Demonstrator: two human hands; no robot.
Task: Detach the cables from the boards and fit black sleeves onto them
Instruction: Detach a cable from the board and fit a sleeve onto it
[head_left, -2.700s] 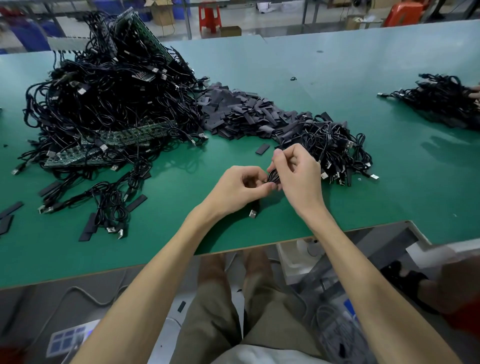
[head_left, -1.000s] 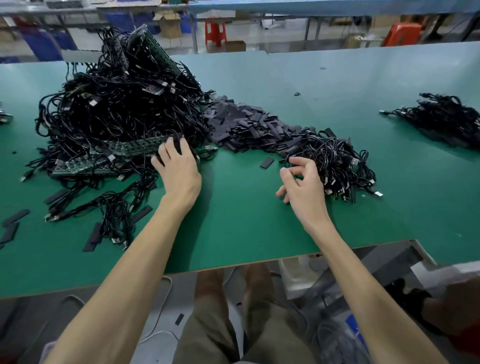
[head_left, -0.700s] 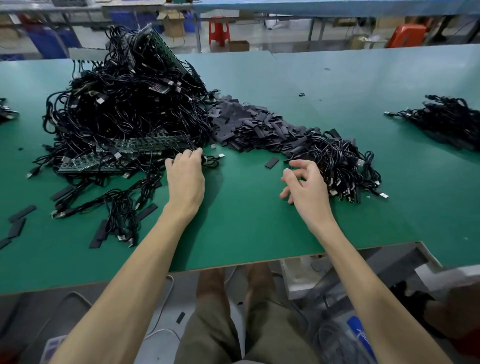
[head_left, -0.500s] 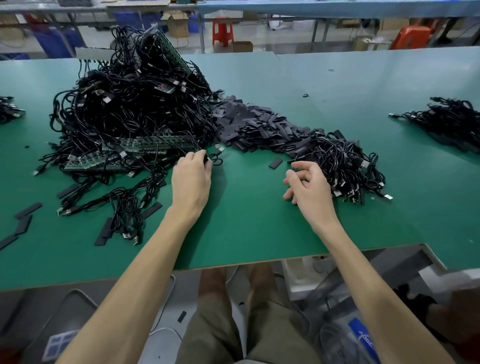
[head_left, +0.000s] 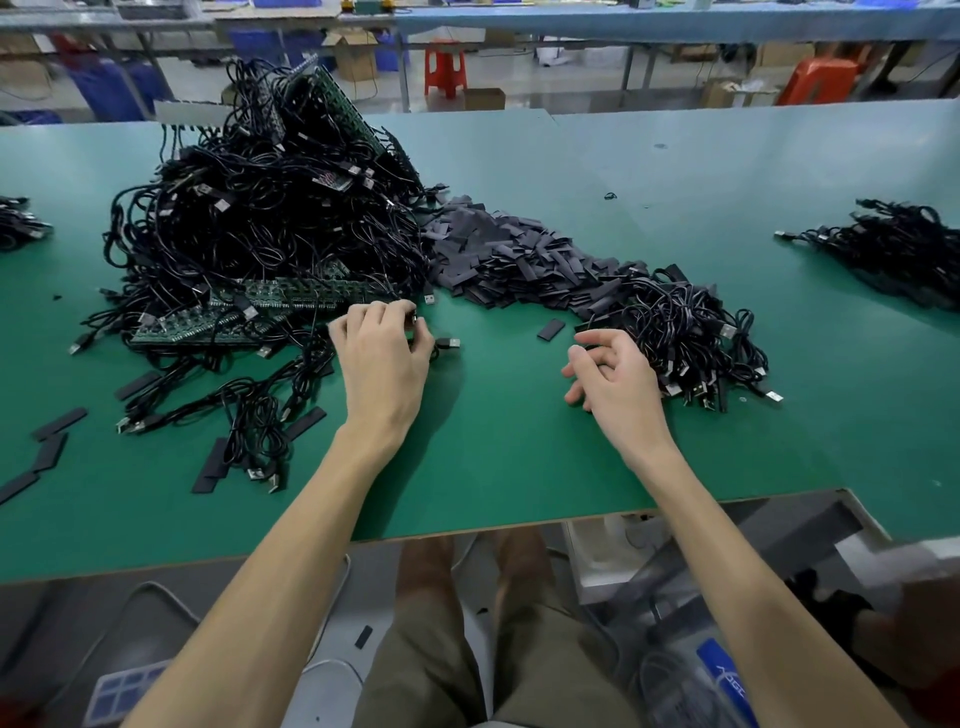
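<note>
green tabletop (head_left: 519, 457); cable heap (head_left: 270, 223) over boards (head_left: 291, 293), far left; black sleeves (head_left: 509, 260), centre pile; sleeved cables (head_left: 685, 327), right; left hand (head_left: 384, 358), fingers curled round one cable (head_left: 445, 343) at heap's near edge; right hand (head_left: 613, 379), relaxed, empty.

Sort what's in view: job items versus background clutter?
Job: left hand pinching a cable; right hand, holding nothing; green boards; cable heap; black sleeves.
Clutter: red stool; cardboard box; orange chair.
</note>
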